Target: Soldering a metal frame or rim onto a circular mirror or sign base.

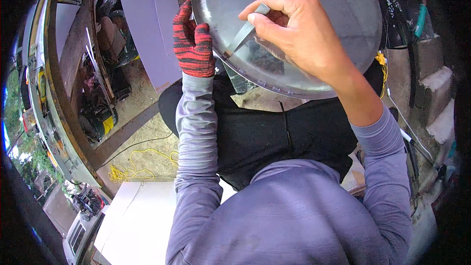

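A large round grey metal sheet (314, 14) with a narrow raised rim lies tilted over my lap. My left hand (194, 46), in a red and black striped knit glove, holds its left edge, with the fingers partly hidden along the rim. My bare right hand (301, 34) is above the sheet, pinching a flat metal strip (240, 38) between thumb and fingers. The strip slants down to the left, and its lower end meets the sheet's lower left rim, close to the glove. Small marks run along the near rim.
Grey-purple panels (152, 24) lean on the left, beside a metal-edged bench (73, 118). Yellow cord (135, 167) lies on the floor near a white board (137, 216). At the right are a teal-handled tool (420, 19), a white cable (405, 120) and concrete blocks (439, 103).
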A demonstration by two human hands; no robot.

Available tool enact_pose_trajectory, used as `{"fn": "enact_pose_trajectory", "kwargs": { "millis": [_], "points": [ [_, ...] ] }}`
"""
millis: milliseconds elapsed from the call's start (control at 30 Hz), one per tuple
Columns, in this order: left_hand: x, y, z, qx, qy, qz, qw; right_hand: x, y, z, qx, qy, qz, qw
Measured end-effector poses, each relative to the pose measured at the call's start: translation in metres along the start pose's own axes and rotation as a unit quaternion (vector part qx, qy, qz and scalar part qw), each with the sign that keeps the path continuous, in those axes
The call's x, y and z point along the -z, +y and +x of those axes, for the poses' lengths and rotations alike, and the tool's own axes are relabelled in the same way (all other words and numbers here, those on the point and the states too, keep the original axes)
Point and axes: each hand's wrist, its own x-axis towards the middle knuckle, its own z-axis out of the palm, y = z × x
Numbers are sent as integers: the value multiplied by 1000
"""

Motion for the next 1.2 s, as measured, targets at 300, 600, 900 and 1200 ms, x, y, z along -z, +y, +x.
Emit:
{"fn": "enact_pose_trajectory", "kwargs": {
  "millis": [300,600,900,1200],
  "points": [
    [1,-10,3,-64,1,-10,998,94,-14,11,-27,211,22,977],
    [4,-10,3,-39,-32,-20,999,312,62,26,15,548,-262,795],
    [7,-19,0,-16,-33,-64,997,373,164,60,-48,481,-296,824],
    [7,-22,1,-10,-44,-79,996,432,192,1,-169,570,-381,708]
  ]
}}
